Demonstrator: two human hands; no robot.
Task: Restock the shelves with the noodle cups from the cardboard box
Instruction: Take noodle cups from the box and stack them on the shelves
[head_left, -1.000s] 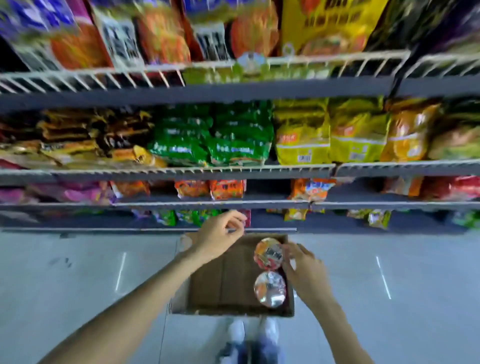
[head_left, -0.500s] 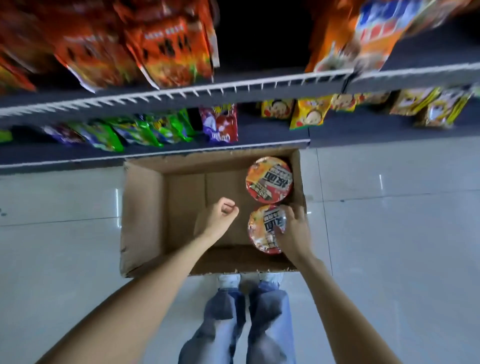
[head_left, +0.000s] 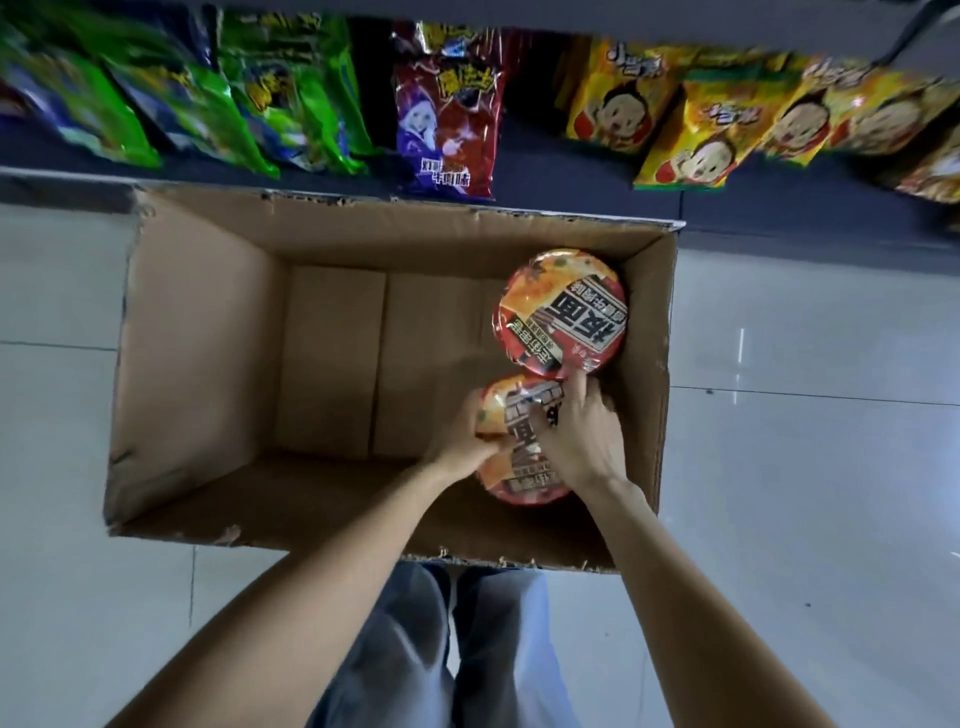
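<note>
Both hands clasp the near noodle bowl (head_left: 519, 457) at the right side of the cardboard box (head_left: 208, 338): the left hand (head_left: 460, 441) grips its left rim, the right hand (head_left: 579, 441) lies curled over its lid. A good lift keeps it level, clear of the far noodle bowl (head_left: 561, 312) that touches it. Two bowls are in the box. The bottom shelf (head_left: 519, 140) beyond holds several snack bags.

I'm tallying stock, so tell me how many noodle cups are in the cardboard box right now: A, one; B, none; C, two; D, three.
C: the cardboard box holds two cups, the far noodle cup lying untouched and the near noodle cup gripped by the left hand and right hand.
</note>
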